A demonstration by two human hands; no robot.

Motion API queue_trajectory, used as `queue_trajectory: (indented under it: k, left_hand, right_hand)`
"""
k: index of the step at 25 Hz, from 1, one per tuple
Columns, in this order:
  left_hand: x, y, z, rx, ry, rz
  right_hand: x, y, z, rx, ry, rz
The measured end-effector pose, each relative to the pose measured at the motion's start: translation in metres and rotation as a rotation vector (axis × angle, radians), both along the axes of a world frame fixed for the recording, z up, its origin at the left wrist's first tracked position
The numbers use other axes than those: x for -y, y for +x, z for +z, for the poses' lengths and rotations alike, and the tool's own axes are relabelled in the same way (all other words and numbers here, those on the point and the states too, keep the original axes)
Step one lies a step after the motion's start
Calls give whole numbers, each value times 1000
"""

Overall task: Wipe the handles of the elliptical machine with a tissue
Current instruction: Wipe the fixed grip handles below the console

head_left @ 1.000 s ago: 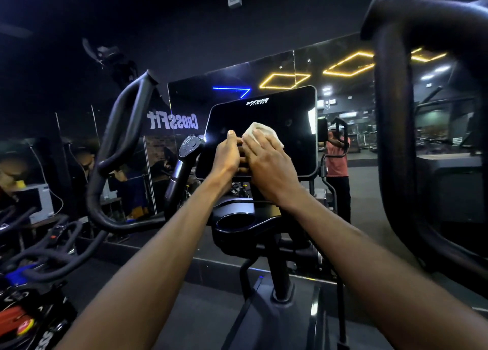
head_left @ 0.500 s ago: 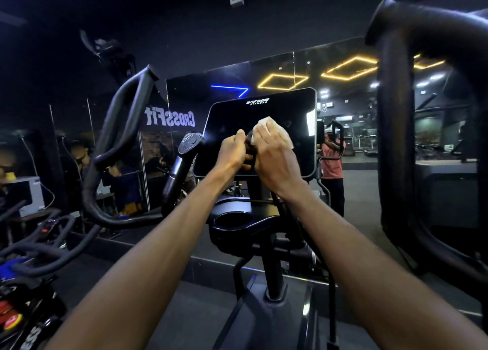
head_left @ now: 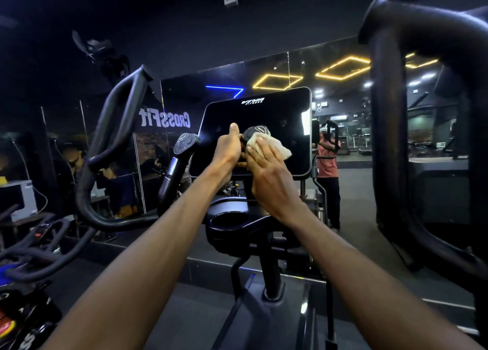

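Right in the middle, just in front of the big black screen (head_left: 253,130): short black stick handle (head_left: 254,133) of the elliptical machine, standing nearly upright, long way running up and down, round button cap on top facing near. Second black stick handle (head_left: 182,148) to the left, leaning up and to the right. Big curved black arm bars far left (head_left: 111,138) and near right (head_left: 390,111). White "VIVA FITNESS" on top of the screen, letters small and hard to read. Backwards "CrossFit" in the mirror (head_left: 165,119) behind. Left hand (head_left: 228,148) wrapped around the middle handle, thumb up. Right hand (head_left: 272,175) with fingers nearly flat, pressing crumpled white tissue (head_left: 272,144) against that handle.
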State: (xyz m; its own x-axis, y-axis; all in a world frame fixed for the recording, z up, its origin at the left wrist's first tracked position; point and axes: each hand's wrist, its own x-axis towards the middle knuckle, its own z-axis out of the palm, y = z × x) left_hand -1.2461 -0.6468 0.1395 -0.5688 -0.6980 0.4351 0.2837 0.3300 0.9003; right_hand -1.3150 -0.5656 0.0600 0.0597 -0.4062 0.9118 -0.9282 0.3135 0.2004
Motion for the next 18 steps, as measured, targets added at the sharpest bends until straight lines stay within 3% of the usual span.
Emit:
queue_trajectory:
  k: [4,11,15,18]
  left_hand:
    - [3,-3,-2,-2,5,36]
    - [-5,6,-9,59,-7,-67]
    - [-16,6,-9,35,3,-44]
    - [-15,7,-14,55,-2,-54]
  right_hand:
    - [6,-2,36,-24,48,-8]
    - [-12,0,-51,127,-154,105]
    - [-2,1,-11,246,-154,77]
    - [-11,0,-30,284,-181,85]
